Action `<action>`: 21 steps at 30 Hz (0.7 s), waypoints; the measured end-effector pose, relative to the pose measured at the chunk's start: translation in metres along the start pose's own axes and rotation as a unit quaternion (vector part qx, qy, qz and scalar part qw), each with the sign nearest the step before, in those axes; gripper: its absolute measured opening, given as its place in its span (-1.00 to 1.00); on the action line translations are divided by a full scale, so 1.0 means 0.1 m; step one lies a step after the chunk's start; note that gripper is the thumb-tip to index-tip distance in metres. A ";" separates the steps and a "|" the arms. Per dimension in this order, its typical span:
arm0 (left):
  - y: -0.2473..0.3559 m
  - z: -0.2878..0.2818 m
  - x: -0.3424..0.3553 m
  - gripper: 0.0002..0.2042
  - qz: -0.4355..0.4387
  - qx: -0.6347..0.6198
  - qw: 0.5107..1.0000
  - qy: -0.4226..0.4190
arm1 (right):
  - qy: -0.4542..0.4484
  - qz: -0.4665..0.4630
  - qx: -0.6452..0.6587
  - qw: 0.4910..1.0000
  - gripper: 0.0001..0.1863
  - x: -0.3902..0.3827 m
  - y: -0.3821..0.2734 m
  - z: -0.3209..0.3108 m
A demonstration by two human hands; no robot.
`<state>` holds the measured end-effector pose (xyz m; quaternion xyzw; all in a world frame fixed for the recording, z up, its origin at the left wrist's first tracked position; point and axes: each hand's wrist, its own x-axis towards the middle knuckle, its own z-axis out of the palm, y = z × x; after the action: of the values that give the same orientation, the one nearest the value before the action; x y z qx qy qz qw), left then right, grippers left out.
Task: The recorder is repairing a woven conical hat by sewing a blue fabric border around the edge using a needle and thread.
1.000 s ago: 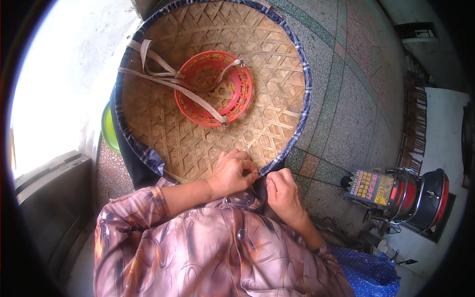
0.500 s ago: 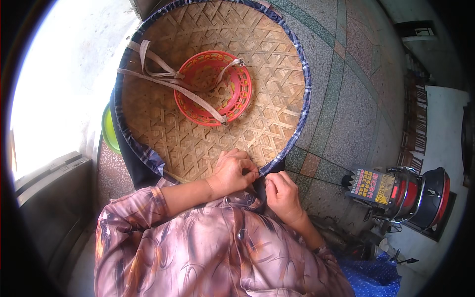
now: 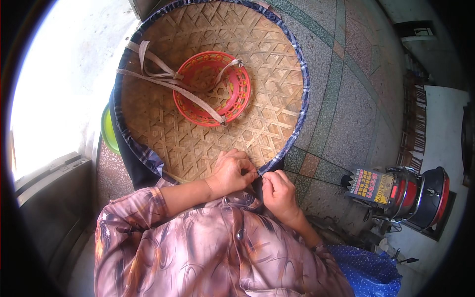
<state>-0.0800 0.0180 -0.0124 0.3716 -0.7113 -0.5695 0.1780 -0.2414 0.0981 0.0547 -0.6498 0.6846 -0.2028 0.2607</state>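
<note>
The left forearm comes in from the lower left and lies slantwise across the near edge of the tray (image 3: 277, 128), a round woven one standing before the person's torso. The left hand (image 3: 231, 171) is bent over that edge, back up, fingers curled, thumb and forefinger pinched together on the cloth binding (image 3: 305, 74) of the rim. The right forearm angles up from the lower right; the right hand (image 3: 280, 196) is folded almost into a fist, thumb against forefinger, its tips just beside the left fingertips at the rim. Whether it grips something thin, I cannot tell. Beyond both hands, a red basket (image 3: 246, 94) with straps (image 3: 198, 100) sits inside the tray.
</note>
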 end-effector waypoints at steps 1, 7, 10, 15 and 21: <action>-0.01 0.00 0.00 -0.91 0.003 -0.001 1.000 0.003 | 0.000 0.000 0.000 1.000 -0.89 0.01 -0.01 0.02; 0.01 0.00 0.00 -0.92 0.011 -0.004 1.000 -0.005 | 0.011 -0.004 -0.002 1.000 -0.90 0.05 -0.03 0.05; 0.05 -0.05 -0.02 -0.91 0.011 -0.006 1.000 -0.003 | 0.012 -0.007 0.005 1.000 -0.90 0.02 -0.02 0.03; 0.04 -0.08 -0.04 -0.90 0.022 0.020 1.000 -0.004 | -0.004 0.001 -0.002 1.000 -0.90 0.02 -0.04 -0.01; 0.05 -0.05 -0.03 -0.85 0.017 0.039 0.999 -0.003 | -0.022 0.012 -0.020 0.999 -0.93 0.04 -0.07 -0.05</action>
<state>-0.0769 0.0170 -0.0057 0.3638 -0.7402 -0.5391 0.1707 -0.2389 0.0935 0.0630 -0.6512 0.6901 -0.1717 0.2652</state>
